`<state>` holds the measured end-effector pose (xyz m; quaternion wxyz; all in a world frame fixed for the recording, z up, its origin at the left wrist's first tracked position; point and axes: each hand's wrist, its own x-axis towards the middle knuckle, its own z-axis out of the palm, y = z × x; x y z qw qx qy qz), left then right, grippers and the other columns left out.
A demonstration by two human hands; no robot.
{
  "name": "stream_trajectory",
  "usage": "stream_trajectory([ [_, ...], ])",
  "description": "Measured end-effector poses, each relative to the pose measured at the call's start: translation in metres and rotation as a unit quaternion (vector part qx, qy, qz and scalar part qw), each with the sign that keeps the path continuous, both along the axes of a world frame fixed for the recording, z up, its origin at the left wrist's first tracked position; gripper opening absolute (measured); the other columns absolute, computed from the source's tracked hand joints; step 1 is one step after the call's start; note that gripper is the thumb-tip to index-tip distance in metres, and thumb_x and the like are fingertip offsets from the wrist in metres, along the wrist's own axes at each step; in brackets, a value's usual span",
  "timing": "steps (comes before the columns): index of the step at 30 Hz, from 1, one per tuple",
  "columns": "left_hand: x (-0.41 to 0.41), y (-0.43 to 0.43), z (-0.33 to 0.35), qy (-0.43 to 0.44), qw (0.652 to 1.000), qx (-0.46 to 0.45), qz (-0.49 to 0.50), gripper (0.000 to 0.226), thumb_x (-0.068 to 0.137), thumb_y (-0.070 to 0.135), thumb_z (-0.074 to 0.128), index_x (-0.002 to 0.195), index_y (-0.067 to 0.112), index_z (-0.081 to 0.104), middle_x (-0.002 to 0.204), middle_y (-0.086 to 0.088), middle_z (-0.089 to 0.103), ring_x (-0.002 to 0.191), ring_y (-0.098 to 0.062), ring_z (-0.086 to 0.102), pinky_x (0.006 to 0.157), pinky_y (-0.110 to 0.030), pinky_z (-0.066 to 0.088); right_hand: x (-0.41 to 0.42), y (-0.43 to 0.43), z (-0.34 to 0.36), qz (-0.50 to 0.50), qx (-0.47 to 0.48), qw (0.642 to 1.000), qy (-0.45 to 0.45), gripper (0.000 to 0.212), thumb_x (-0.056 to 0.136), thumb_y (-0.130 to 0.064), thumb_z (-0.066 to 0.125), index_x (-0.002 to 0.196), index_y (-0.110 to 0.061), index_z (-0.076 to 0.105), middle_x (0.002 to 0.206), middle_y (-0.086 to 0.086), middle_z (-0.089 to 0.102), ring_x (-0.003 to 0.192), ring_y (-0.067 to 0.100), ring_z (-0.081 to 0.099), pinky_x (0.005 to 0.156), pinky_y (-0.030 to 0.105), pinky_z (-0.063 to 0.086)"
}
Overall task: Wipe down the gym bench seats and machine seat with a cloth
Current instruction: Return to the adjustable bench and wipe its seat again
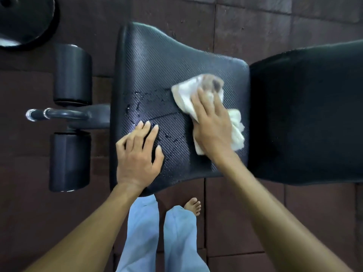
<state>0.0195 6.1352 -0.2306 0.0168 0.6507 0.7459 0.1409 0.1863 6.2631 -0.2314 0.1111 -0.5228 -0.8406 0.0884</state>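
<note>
A black textured bench seat (167, 61) is seen from above, and every place is given from it. A crumpled white cloth (198, 91) is pressed flat onto its right part by the right hand (213, 122), fingers spread. The left hand (137, 152) is laid palm down on its near left part. Water droplets (141, 101) are scattered across its middle. A black back pad (306, 114) is set just right of it; two foam rollers (71, 75) are mounted left of it. Brown floor tiles (255, 22) lie beneath.
</note>
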Motion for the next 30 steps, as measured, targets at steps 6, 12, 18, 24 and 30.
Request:
stream_trajectory([
  [6, 0.001, -0.002, 0.0, 0.005, 1.0, 0.007, -0.002, 0.045, 0.09, 0.027, 0.05, 0.131, 0.011, 0.057, 0.133, -0.009, 0.056, 0.13, -0.022, 0.044, 0.098, -0.04, 0.034, 0.052, 0.069, 0.008, -0.202, -0.056, 0.976, -0.052, 0.044, 0.097, -0.022, 0.043, 0.139, -0.011, 0.044, 0.153, 0.013, 0.033, 0.133, 0.041, 0.034, 0.103, 0.048, 0.037],
  [12, 0.001, -0.001, 0.0, 0.008, 1.0, 0.006, -0.001, 0.045, 0.09, 0.027, 0.049, 0.131, 0.011, 0.057, 0.133, -0.009, 0.056, 0.13, -0.022, 0.044, 0.096, -0.04, 0.035, -0.028, 0.085, 0.008, -0.098, -0.024, 0.993, -0.068, 0.054, 0.081, -0.015, 0.043, 0.134, -0.011, 0.051, 0.139, 0.016, 0.048, 0.12, 0.042, 0.048, 0.09, 0.048, 0.044],
  [18, 0.0, -0.002, -0.001, 0.001, 1.0, 0.004, 0.005, 0.045, 0.089, 0.027, 0.05, 0.131, 0.012, 0.056, 0.134, -0.008, 0.056, 0.13, -0.022, 0.047, 0.098, -0.041, 0.035, 0.059, 0.04, 0.008, 0.086, 0.012, 0.993, -0.082, 0.049, 0.085, -0.019, 0.051, 0.134, -0.014, 0.055, 0.144, 0.012, 0.048, 0.125, 0.034, 0.044, 0.102, 0.045, 0.04],
  [24, 0.0, -0.001, 0.001, 0.024, 1.0, -0.003, -0.001, 0.045, 0.091, 0.028, 0.045, 0.131, 0.012, 0.057, 0.134, -0.008, 0.056, 0.129, -0.023, 0.05, 0.096, -0.042, 0.037, -0.055, 0.128, 0.02, -0.35, -0.085, 0.933, -0.023, 0.041, 0.091, -0.021, 0.042, 0.131, -0.018, 0.05, 0.148, 0.008, 0.037, 0.137, 0.037, 0.025, 0.106, 0.047, 0.032],
  [30, 0.0, -0.003, 0.002, -0.017, 1.0, -0.001, 0.01, 0.044, 0.088, 0.027, 0.05, 0.129, 0.013, 0.059, 0.136, -0.007, 0.056, 0.13, -0.021, 0.048, 0.099, -0.04, 0.036, -0.074, 0.045, 0.01, 0.116, -0.016, 0.992, -0.038, 0.053, 0.086, -0.02, 0.043, 0.139, -0.014, 0.049, 0.147, 0.008, 0.044, 0.127, 0.039, 0.045, 0.1, 0.044, 0.039],
])
